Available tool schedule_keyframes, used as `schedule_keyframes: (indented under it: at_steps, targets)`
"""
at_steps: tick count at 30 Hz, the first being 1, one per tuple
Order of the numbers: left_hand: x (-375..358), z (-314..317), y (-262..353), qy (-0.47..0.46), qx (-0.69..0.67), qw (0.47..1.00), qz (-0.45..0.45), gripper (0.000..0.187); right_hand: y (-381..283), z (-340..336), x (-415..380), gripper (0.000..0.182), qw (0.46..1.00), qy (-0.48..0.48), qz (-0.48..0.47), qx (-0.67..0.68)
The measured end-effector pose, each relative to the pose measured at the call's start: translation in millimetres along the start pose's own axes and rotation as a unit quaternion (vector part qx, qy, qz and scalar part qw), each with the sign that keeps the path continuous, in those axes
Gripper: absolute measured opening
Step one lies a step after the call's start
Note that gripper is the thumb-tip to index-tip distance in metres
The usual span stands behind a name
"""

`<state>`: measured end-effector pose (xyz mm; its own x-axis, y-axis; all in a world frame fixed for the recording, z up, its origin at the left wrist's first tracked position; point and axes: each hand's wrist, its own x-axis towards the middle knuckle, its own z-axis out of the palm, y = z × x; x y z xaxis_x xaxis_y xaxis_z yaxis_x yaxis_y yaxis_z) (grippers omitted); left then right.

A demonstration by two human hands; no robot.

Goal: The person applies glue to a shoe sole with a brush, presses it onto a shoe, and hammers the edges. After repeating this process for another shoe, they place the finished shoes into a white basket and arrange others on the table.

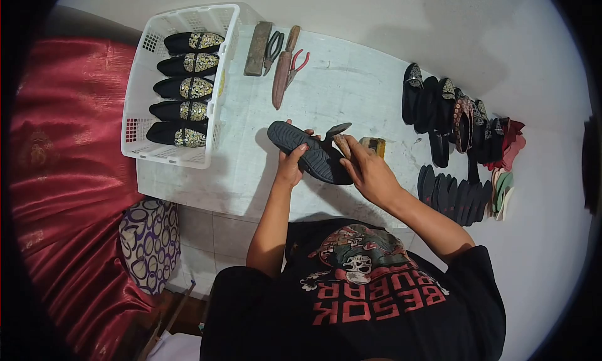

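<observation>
A black shoe [304, 154] is held over the white table with its ridged sole facing up. My left hand [290, 165] grips it around the middle, thumb on the sole and fingertips showing at the far edge. My right hand [370, 173] is closed around the short wooden handle of a hammer [340, 141], whose dark metal head points up and away, just above the shoe's right end. Behind my right hand, a small yellow and black object [378, 146] lies on the table, partly hidden.
A white basket [216, 126] of several patterned black shoes stands at the left. Beyond my hands lie a block [258, 49], black pliers [273, 51], a sheathed knife [283, 73] and red-handled pincers [296, 69]. More shoes [412, 94] and soles [445, 188] line the right side.
</observation>
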<state>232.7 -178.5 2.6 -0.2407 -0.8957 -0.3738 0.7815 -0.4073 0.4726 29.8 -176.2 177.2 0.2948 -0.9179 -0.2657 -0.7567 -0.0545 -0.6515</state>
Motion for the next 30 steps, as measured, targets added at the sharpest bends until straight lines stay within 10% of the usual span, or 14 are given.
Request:
schedule_keyframes:
  at_steps: [30]
  targets:
    - [45.3,-27.2,-17.5,0.026,-0.291,0.949,0.118,0.053,-16.7,30.6,-2.6,0.052,0.997,-0.011,-0.026,-0.067]
